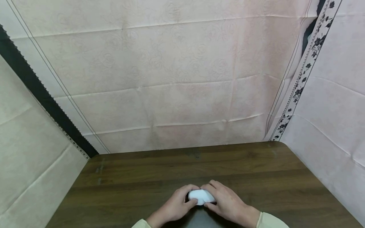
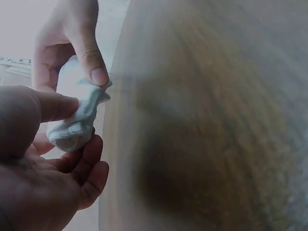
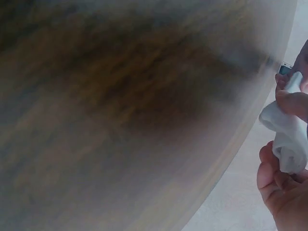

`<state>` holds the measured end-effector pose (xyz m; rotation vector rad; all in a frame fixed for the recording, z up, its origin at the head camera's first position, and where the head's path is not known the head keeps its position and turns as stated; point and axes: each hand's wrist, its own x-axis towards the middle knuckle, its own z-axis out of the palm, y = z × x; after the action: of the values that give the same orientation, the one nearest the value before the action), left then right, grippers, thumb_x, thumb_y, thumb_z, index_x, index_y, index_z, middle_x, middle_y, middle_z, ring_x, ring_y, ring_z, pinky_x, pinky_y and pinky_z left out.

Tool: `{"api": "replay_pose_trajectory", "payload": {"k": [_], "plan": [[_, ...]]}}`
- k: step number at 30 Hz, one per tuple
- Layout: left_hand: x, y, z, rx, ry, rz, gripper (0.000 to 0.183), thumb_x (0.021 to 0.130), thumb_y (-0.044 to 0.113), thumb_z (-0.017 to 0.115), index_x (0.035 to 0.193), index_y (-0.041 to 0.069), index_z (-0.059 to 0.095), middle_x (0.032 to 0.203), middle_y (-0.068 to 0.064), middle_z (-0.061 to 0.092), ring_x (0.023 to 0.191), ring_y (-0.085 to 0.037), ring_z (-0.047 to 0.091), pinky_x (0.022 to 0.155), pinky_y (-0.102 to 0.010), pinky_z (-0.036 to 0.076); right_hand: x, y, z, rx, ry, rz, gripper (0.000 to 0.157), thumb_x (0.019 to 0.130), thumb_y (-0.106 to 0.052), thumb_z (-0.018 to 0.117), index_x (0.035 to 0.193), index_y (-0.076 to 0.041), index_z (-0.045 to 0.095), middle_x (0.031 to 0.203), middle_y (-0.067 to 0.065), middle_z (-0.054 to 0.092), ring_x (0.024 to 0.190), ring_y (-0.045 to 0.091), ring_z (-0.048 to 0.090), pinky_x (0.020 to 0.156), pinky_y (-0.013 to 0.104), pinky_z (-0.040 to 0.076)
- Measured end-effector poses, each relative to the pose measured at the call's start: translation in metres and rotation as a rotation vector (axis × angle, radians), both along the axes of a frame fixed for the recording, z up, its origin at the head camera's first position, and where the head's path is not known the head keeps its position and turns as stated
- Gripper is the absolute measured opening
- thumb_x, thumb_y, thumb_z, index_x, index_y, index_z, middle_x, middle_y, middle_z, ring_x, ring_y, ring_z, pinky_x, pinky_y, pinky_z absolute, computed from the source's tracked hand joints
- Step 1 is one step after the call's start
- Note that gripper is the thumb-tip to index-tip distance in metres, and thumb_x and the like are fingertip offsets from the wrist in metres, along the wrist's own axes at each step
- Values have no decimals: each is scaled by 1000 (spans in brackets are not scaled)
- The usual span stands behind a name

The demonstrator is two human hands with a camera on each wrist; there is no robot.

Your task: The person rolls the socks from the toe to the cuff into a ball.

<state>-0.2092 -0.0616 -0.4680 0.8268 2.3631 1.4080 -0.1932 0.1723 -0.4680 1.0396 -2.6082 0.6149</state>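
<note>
Two-handed grip on a rolled white cloth (image 1: 201, 197), which lies between the hands at the bottom centre of the head view, in front of the brown wooden table (image 1: 128, 196). The left hand (image 1: 179, 204) grasps the left end of the roll, its thumb (image 2: 55, 107) pressed on the near face and its fingers curled beneath; in the left wrist view this end, at left of centre, shows a ribbed edge and a coiled opening. The right hand (image 1: 228, 204) grasps the other end between thumb and curled fingers; in the right wrist view the roll stands at the right edge of the frame. Both hands are closed only as far as the roll's thickness allows. Pale sleeves (image 1: 272, 221) appear at the lower border; pale patterned sheets (image 1: 171, 79) fill the upper frame.
</note>
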Motion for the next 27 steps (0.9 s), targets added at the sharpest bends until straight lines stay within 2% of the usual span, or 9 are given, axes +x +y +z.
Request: {"api": "replay_pose_trajectory", "payload": {"k": [6, 11, 15, 21, 27], "plan": [[1, 0, -1, 30, -13, -3, 28, 99, 16, 66, 126, 19, 60, 117, 4, 59, 97, -9, 56, 79, -26, 48, 1, 1, 0, -40, -40, 2, 41, 83, -22, 84, 119, -18, 65, 105, -9, 59, 89, 4, 56, 72, 29, 53], [1, 1, -1, 42, -24, 7, 37, 92, 15, 75, 126, 21, 60, 116, 3, 58, 94, -13, 55, 76, -27, 48, 1, 2, 1, -102, -136, 4, 37, 84, -21, 84, 116, -20, 67, 103, -10, 61, 86, 2, 57, 70, 27, 53], [0, 1, -1, 41, 4, 23, 44, 87, 13, 81, 125, 22, 61, 116, 3, 59, 93, -13, 55, 76, -28, 48, 1, 2, 3, -172, -225, 11, 33, 87, -26, 81, 116, -20, 68, 104, -9, 64, 86, 2, 58, 69, 26, 52], [0, 0, -2, 83, 36, 37, 44, 86, 13, 81, 126, 20, 63, 116, 3, 61, 90, -12, 56, 75, -27, 50, 0, 2, 4, -272, -328, 15, 32, 89, -37, 78, 116, -22, 70, 105, -8, 66, 86, 4, 59, 68, 25, 51], [-2, -2, -4, 154, -36, 28, 41, 87, 12, 79, 126, 14, 65, 110, 2, 63, 83, -11, 57, 70, -25, 50, -2, 2, 3, -324, -375, 10, 33, 88, -41, 78, 115, -25, 71, 107, -9, 68, 87, 5, 60, 70, 26, 50]]}}
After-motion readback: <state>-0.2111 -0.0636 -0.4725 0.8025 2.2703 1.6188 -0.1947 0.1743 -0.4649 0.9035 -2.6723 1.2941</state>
